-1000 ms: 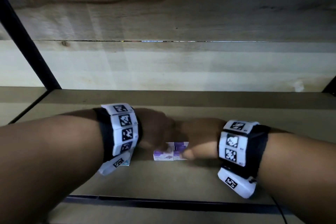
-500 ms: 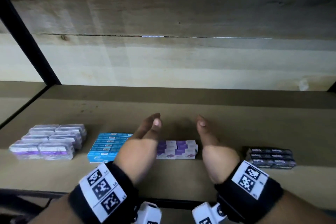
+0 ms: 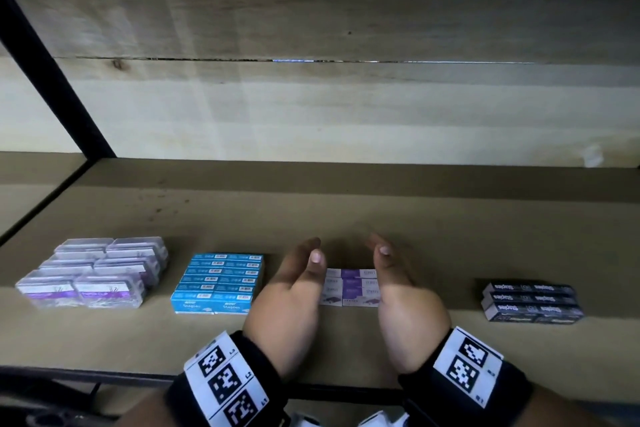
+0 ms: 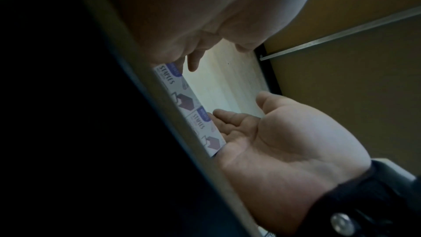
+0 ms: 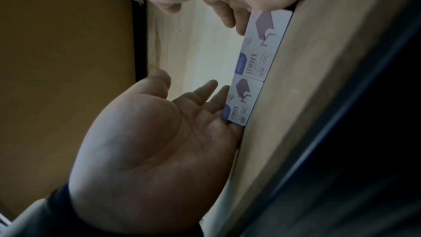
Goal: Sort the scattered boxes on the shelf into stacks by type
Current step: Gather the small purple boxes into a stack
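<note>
The white-and-purple staples boxes (image 3: 350, 288) stand as a low stack on the shelf (image 3: 346, 218), between the blue staples stack (image 3: 219, 282) and the black staples stack (image 3: 531, 302). The stack's long axis runs left to right, parallel to the shelf's front edge. The left hand (image 3: 294, 282) flanks the stack's left end, the right hand (image 3: 398, 282) its right end, both equally near. Both palms face inward, fingers straight and relaxed, gripping nothing; fingertip contact with the box ends is uncertain. The clear paper-clip boxes (image 3: 93, 272) lie far left of the stack.
</note>
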